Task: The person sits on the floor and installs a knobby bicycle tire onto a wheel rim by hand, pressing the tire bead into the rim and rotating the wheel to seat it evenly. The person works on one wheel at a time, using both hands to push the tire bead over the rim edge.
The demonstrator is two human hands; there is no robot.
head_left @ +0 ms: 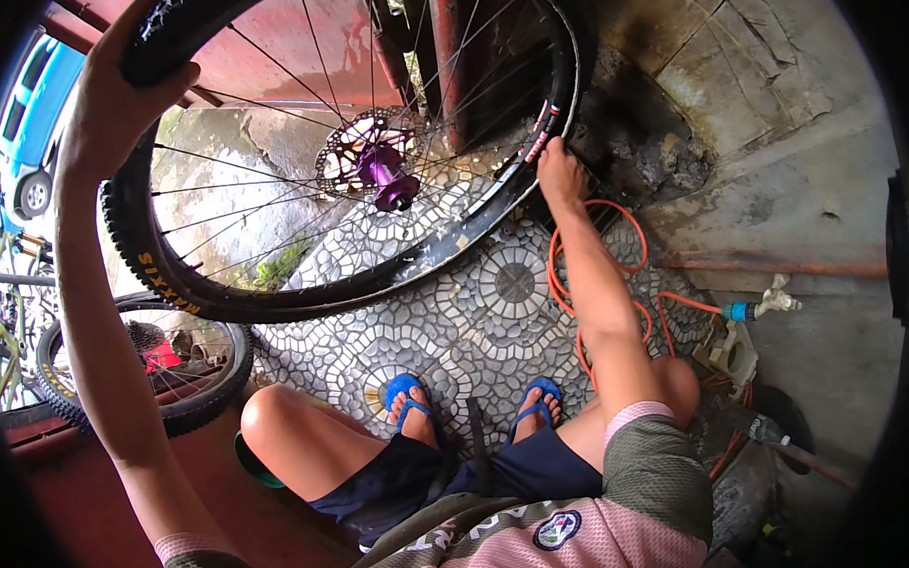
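From the head camera, the person sits with knees apart, feet in blue sandals (410,394) on a patterned tile floor (496,323), and holds a bicycle wheel (350,147) upright in front of them, well above the floor. The hands are far apart, on opposite sides of the wheel. The left hand (118,95) is raised high and wrapped around the knobby black tyre (138,260) at the upper left, fingers closed over the tread. The right hand (561,170) grips the bare black rim at the lower right, where the tyre looks to be off the edge.

The wheel carries thin steel spokes, a perforated brake disc (355,152) and a purple hub (389,171) at its centre. It is likely moderately light but wide and awkward; the rim is stiff, the tyre rubbery and grippy, the spokes and disc best left untouched. Rim and tread are the sound places to hold.

An orange hose (600,279) coils on the floor beside the right forearm. A second wheel (142,365) leans at the lower left, beside the left knee.
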